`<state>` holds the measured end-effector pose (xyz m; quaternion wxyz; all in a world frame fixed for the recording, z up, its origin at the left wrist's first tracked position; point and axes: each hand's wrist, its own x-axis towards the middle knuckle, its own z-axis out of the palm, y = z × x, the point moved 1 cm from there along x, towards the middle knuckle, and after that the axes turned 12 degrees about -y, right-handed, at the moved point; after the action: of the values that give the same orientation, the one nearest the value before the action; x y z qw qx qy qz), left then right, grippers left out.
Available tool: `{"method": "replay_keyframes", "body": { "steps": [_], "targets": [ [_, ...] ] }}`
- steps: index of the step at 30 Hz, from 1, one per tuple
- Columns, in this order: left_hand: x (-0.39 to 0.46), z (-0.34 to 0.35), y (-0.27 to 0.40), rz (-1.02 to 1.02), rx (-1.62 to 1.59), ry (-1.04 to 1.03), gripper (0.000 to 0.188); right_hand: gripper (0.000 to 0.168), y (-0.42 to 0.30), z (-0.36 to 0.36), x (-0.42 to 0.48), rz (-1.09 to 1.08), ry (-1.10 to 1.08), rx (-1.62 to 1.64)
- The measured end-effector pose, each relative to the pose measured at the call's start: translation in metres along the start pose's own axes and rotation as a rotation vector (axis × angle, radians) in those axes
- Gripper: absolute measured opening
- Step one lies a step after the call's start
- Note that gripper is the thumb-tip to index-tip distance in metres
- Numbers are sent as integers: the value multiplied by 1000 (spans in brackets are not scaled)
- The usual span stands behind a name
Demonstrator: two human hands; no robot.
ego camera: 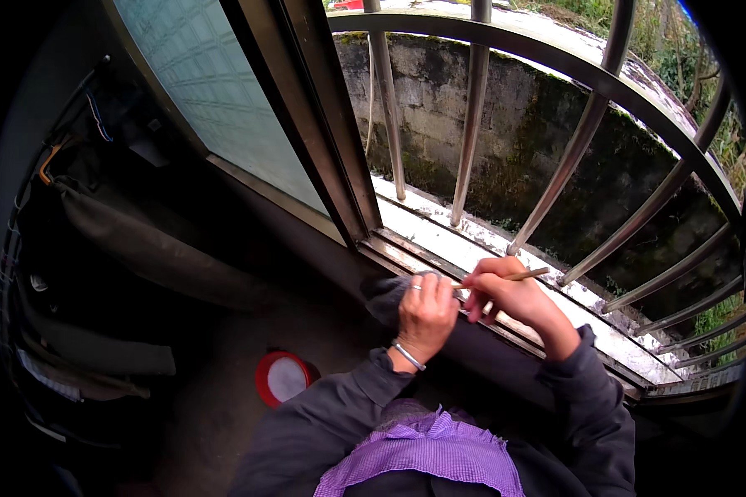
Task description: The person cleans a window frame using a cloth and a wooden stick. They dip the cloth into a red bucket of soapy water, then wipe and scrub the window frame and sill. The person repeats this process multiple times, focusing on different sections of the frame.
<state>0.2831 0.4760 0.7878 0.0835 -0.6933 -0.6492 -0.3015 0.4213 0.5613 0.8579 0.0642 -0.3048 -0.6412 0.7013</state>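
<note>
My left hand [428, 314], with a ring and a bracelet, grips a dark grey cloth [385, 298] at the inner edge of the window sill. In my right hand [506, 292] is a thin wooden stick [531, 274], held like a pen. Its lower end reaches the fingers of my left hand; the tip is hidden there. Both hands are over the metal window track [404, 251], close to the bottoms of the window bars.
Metal bars [472, 124] stand outside the window, with a mossy block wall [429, 93] behind. A frosted sliding pane [224, 99] is at upper left. A red bucket [264, 379] with whitish contents stands below left. Clothes [149, 248] hang at far left.
</note>
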Motion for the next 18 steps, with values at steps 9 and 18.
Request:
{"method": "replay_keyframes", "body": {
  "steps": [9, 18],
  "targets": [
    [-1, 1, -29, 67, 134, 90, 22, 26, 26, 40, 8, -258, 92, 154],
    [2, -9, -81, -43, 170, 94, 24, 18, 23, 61, 77, -499, 198, -245]
  ]
}}
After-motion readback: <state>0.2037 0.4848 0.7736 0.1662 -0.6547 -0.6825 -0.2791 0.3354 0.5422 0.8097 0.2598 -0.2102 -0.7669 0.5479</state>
